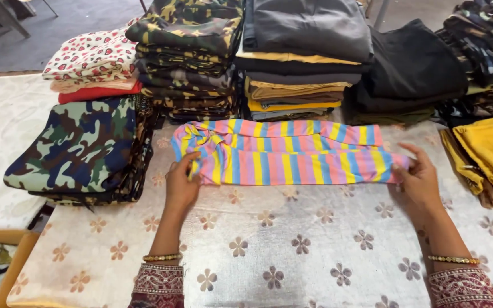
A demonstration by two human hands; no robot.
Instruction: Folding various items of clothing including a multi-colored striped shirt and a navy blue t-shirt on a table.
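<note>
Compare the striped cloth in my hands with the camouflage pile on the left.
The striped cloth is pink, yellow and blue; the camouflage pile is green, navy and brown. The cloth is a single long strip; the pile is several layers. Both lie on the flowered table cover.

Both forearms extend forward, well apart and roughly parallel. Left hand (181, 185): palm down, fingers curled together at the tips, thumb tucked in, pinching. Right hand (417, 179): palm down, turned inward, fingers bent and closed in a grip. Each wrist carries a gold bangle above a patterned maroon sleeve cuff.
</note>
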